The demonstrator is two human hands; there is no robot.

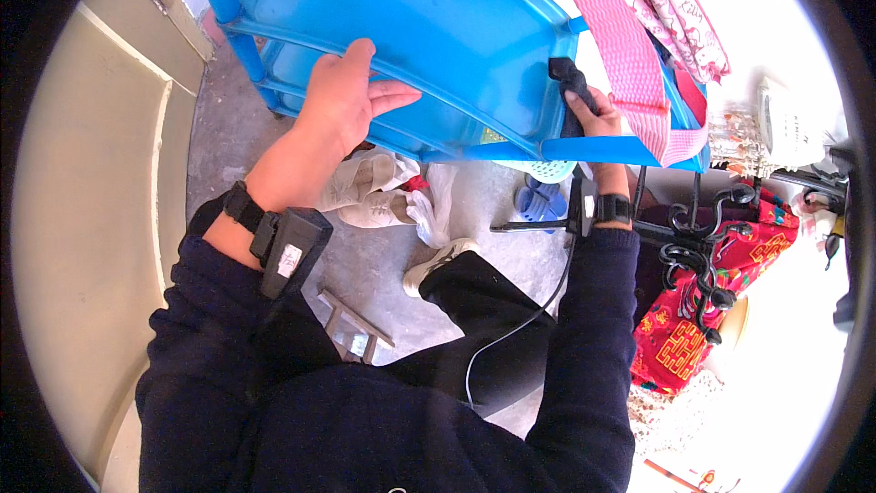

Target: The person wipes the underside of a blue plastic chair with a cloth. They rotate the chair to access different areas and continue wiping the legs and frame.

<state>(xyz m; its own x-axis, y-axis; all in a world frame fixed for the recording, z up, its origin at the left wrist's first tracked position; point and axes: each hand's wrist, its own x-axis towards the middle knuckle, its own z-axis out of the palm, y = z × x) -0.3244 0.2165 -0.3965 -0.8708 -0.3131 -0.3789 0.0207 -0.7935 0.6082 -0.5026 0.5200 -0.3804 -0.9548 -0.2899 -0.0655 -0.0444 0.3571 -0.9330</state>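
In front of me stands a blue plastic tiered shelf rack. My left hand is at the front rim of its upper shelf, thumb raised and fingers stretched out, with nothing visible held; whether it presses on the rim is unclear. At the shelf's right end my right hand grips a bunched black cloth. Part of that hand is behind the blue front bar. A pink woven strap hangs over the rack's right side, close to my right hand.
White shoes and a plastic bag lie on the floor below the rack, near blue slippers. A black scrolled metal stand and red patterned fabric are at right. A beige door borders the left.
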